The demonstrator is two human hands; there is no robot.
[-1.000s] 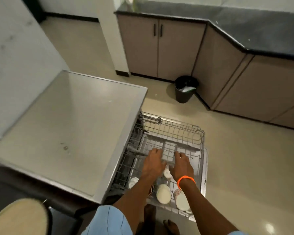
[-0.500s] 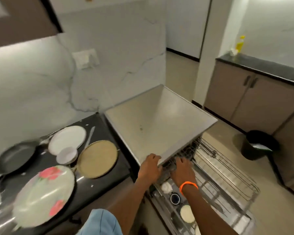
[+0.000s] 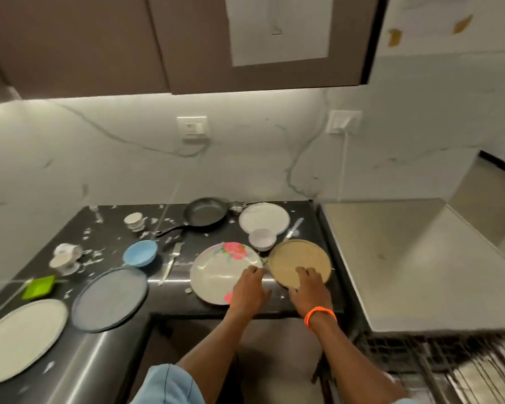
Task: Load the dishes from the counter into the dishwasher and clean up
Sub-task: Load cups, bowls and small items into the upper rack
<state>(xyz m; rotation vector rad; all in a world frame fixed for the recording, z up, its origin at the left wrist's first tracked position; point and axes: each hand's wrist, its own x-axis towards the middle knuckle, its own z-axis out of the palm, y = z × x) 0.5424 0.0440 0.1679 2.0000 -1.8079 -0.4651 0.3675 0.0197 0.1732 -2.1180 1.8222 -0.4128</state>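
Reaching over the near edge of the black counter (image 3: 204, 228), the left hand (image 3: 250, 290) rests with loosely curled fingers on the flowered plate (image 3: 216, 272), and the right hand (image 3: 311, 287) lies on the tan plate (image 3: 295, 258) just right of it; whether either hand grips its plate, I cannot tell. Farther back sit a frying pan (image 3: 206, 211), a white plate (image 3: 264, 218) and a blue bowl (image 3: 140, 256). The dishwasher rack (image 3: 438, 360) shows at near right.

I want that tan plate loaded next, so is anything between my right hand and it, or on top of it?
Nothing visible. The right hand already lies over the tan plate's near edge, and the plate's top is bare. The small white bowl and floral plate sit just beside it on the left, apparently not overlapping.
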